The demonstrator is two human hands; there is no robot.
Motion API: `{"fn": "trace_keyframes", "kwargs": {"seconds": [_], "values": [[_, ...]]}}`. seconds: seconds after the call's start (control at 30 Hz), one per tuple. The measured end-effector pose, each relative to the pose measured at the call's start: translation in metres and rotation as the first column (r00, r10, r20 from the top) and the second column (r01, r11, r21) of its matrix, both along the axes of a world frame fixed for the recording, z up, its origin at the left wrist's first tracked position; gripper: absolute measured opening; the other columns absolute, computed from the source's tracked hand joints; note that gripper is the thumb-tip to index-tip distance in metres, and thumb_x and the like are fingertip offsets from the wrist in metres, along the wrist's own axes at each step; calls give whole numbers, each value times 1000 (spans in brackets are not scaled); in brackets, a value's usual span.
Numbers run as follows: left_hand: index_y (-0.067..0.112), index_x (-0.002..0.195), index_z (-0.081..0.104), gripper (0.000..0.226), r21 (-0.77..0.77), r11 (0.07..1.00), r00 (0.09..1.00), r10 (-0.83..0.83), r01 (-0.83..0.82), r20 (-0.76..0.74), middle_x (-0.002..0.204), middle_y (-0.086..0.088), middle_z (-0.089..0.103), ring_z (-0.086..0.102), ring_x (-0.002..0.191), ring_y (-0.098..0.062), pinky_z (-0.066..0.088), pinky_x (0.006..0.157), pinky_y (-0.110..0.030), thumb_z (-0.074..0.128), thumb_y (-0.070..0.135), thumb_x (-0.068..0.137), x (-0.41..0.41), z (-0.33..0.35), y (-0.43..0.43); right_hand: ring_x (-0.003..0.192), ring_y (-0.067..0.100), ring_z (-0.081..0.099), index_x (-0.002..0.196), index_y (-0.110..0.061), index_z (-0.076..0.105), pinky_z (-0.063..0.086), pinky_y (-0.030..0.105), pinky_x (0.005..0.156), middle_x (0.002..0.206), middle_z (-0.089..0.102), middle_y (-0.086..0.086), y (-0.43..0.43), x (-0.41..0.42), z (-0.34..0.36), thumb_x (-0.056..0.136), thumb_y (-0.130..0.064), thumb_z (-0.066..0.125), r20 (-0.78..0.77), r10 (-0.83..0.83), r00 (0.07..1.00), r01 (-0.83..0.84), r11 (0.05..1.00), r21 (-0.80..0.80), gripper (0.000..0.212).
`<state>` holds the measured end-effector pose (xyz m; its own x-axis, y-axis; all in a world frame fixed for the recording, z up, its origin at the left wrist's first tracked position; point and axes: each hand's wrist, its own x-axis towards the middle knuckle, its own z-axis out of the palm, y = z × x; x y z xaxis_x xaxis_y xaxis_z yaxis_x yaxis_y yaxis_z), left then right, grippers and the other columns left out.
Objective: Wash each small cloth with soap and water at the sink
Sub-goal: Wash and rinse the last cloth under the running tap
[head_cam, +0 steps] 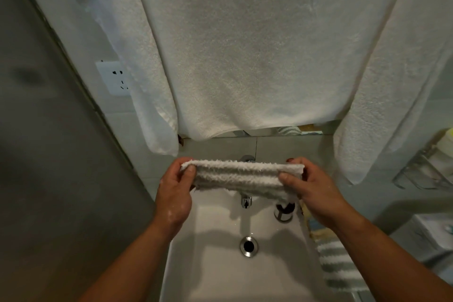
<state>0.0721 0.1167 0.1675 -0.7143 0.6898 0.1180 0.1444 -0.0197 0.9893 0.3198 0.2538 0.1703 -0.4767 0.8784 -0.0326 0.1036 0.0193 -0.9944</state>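
A small white fluffy cloth (241, 176) with grey stripes is stretched level above the white sink (210, 265), in front of the chrome tap (246, 200). My left hand (175, 189) grips its left end, with soap suds on the wrist. My right hand (311, 186) grips its right end, thumb on top. A thin stream of water falls from the tap toward the drain (248, 246).
Big white towels (245, 56) hang over the wall behind the sink. A striped cloth (338, 267) lies on the sink's right rim. A dark cup (284, 211) stands right of the tap. A wire rack (424, 171) hangs at right, a wall socket (115, 79) at left.
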Motion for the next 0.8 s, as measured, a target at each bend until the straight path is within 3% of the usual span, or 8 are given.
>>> {"fn": "trace_keyframes", "kwargs": {"seconds": [0.13,0.2,0.27,0.37,0.47,0.6,0.73,0.8], "values": [[40,97,58,19,-34,989,946,128,-145,-298,83,16,62,57,78,8,44,70,-15,52,24,104,13,6,0,81,17,73,101,-7,71,58,24,66,86,77,4,-3,-4,5,92,-9,67,-166,-59,984,50,997,-59,10],[31,104,57,12,-21,978,920,188,-207,-344,80,15,58,55,75,14,37,63,-5,49,21,104,20,6,1,78,10,72,101,-12,71,55,19,64,86,77,-1,-9,-9,7,99,-18,61,-143,-116,983,122,992,33,12],[25,105,57,10,-29,971,903,211,-238,-374,73,13,53,53,70,15,36,59,-3,49,19,104,26,2,3,68,0,65,92,-15,66,49,13,58,77,71,-5,-15,-15,3,103,-27,55,-54,-236,970,242,950,198,20],[18,106,60,10,-37,976,898,184,-217,-399,68,0,53,53,64,11,37,58,-7,49,17,104,31,-4,4,64,3,56,83,-16,57,41,17,55,71,61,-1,-18,-21,-8,105,-32,50,36,-404,914,360,849,387,27],[19,105,61,10,-70,986,892,103,-149,-441,70,-10,60,54,65,-3,38,59,-8,53,15,103,26,-9,-1,70,5,58,84,-18,57,40,14,56,70,61,-1,-11,-13,-18,104,-28,53,97,-414,905,320,814,486,23],[30,100,60,11,-171,982,920,1,-74,-392,78,6,64,59,75,2,42,64,-11,54,21,102,16,-17,-3,80,-2,62,97,-21,67,44,10,63,82,67,-9,-5,-1,-24,101,-26,59,123,-352,928,267,858,439,10],[29,92,64,14,-277,960,977,-28,-33,-213,79,4,66,62,75,-13,52,72,-39,54,31,102,21,-38,-1,76,11,63,86,-19,66,46,29,65,80,67,-4,-2,-1,-42,101,-34,59,246,-360,900,276,907,318,23],[28,93,65,16,-314,949,986,-17,-36,-166,82,5,67,63,79,-16,53,76,-42,53,33,101,27,-47,-3,83,18,65,93,-15,68,47,32,71,87,69,-2,-5,-2,-50,101,-37,57,333,-354,874,257,918,301,26]]}}
